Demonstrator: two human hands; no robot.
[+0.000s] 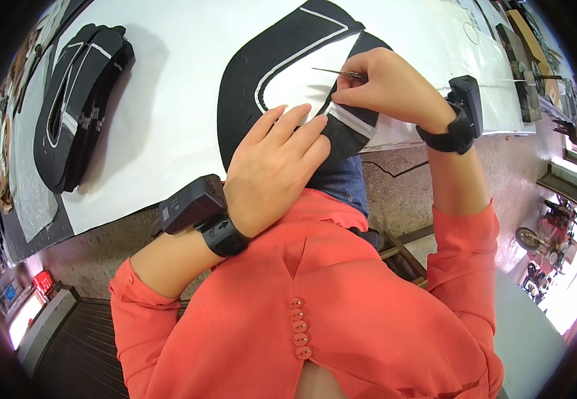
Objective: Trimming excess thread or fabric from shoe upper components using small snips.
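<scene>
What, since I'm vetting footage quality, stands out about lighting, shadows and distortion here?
Head view: bright opening at lower right washed out; soft shadow right of the stacked black pieces; near edge of the white work surface bowed; corners black; right hand fairly sharp.

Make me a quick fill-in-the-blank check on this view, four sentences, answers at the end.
1. The left hand lies over a curved, flat panel whose main colour is ____.
2. The right hand pinches a thin pointed tool, its free tip toward the picture's ____ side.
3. Counting both arms, ____ black wristbands show.
4. Down the coral shirt runs a column of ____ round buttons.

Missing words: black; left; two; five.
</scene>
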